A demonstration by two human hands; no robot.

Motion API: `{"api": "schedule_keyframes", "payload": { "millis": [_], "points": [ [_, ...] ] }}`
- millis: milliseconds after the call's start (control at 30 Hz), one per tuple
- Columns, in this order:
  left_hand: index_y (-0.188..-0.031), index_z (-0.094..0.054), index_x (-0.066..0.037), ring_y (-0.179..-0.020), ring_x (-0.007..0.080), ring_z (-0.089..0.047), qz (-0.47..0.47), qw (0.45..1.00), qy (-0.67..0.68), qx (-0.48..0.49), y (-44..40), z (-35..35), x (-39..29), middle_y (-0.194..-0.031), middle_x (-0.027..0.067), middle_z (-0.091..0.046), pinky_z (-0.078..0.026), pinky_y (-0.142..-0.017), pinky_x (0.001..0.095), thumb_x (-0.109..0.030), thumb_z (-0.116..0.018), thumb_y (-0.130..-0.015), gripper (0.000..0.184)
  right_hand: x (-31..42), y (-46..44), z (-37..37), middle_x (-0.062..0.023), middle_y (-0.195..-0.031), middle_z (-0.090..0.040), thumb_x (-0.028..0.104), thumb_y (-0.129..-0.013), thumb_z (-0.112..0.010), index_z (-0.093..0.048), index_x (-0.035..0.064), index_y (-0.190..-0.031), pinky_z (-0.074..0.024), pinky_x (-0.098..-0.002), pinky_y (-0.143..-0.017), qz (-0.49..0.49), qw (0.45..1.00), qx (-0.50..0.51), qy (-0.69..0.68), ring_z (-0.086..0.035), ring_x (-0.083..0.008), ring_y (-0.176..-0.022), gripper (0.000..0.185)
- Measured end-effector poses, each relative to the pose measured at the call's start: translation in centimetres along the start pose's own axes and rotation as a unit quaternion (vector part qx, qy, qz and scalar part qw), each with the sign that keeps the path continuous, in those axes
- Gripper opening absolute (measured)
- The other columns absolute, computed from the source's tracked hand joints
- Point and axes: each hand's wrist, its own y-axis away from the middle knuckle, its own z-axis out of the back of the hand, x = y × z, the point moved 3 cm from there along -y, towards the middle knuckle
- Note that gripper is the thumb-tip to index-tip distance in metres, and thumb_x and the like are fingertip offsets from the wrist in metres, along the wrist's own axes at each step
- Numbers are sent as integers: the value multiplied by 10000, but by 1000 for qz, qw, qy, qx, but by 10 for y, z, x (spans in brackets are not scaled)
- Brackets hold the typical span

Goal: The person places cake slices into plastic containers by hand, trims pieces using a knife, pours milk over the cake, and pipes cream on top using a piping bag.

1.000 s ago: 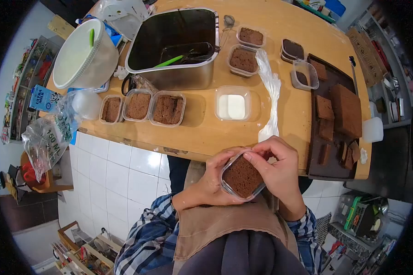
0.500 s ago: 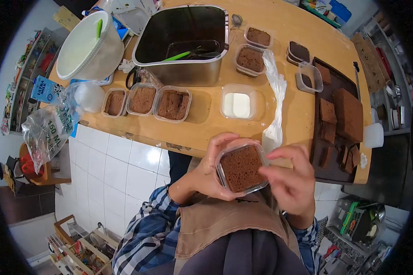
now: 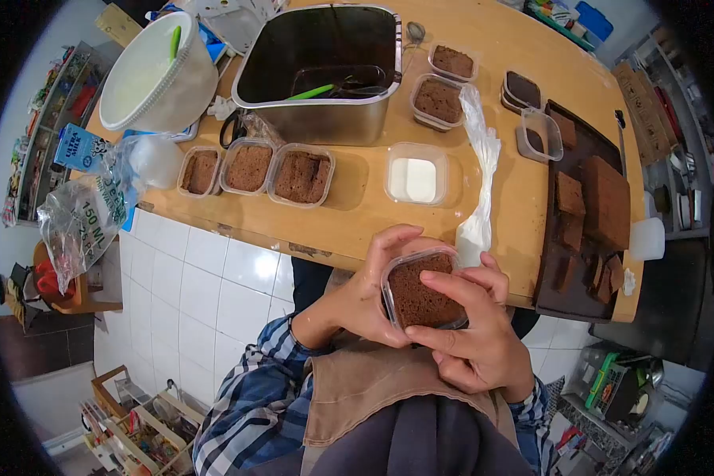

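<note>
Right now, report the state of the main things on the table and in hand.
Held tub: open, in left hand
Cake inside it: uncovered, right hand over it
Tub with white layer: open, no cake
Three left tubs: open, cake inside
Metal container: open, dark inside
White bucket: open
White bag: wrinkled
Large cake block: uncovered, smaller pieces beside it

White tiled floor (image 3: 202,305), shiny patch of light; pale wall (image 3: 44,55); crowded shelves (image 3: 51,131) left; wooden table (image 3: 337,226).

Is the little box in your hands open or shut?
Open: the clear container has no lid on, so the brown cake shows, with the right hand touching it.
</note>
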Motion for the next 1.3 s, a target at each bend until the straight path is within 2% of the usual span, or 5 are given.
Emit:
{"api": "schedule_keyframes", "payload": {
  "millis": [300, 500, 633, 867, 1300],
  "points": [
    [-1340, -82, -132, -1170, 326, -435, -9, 999, 32, 4, 0, -1, 3, -1256, 228, -396, -377, -962, 433, -105, -843, -509, 1127, -6, -1, -4, -118, -1289, -454, 142, -581, -627, -669, 177, -921, -145, -559, -996, 2, 999, 13, -45, -419, -345, -1084, 345],
    [-1333, -99, -110, -1186, 301, -418, -7, 999, 35, -15, -1, -4, -4, -1258, 215, -399, -340, -991, 413, -81, -818, -508, 1094, -8, 5, 11, -150, -1257, -477, 196, -569, -616, -678, 173, -974, -180, -547, -984, -17, 997, -60, -40, -446, -336, -1060, 411],
    [-1332, -96, -100, -1182, 299, -423, -3, 999, 30, -12, -1, -1, -6, -1253, 215, -406, -344, -989, 406, -70, -812, -511, 1090, -9, 7, 11, -149, -1243, -490, 139, -527, -659, -686, 188, -937, -198, -518, -987, -29, 996, -82, -12, -461, -319, -1056, 414],
    [-1328, -103, -102, -1194, 298, -419, 12, 999, 36, -8, 0, -4, -6, -1266, 203, -406, -345, -991, 405, -68, -811, -523, 1073, -9, 6, 1, -124, -1234, -502, 91, -580, -707, -695, 199, -879, -205, -516, -985, 5, 998, -60, 1, -463, -307, -1059, 318],
    [-1272, -316, -58, -1179, 268, -449, 38, 989, 140, -38, 0, 7, -1, -1256, 179, -456, -344, -1004, 392, -249, -865, -500, 966, -8, 7, 5, -64, -1157, -562, 151, -566, -777, -701, 224, -852, -258, -495, -967, 6, 986, -165, 25, -456, -269, -1000, 305]
  ]
}}
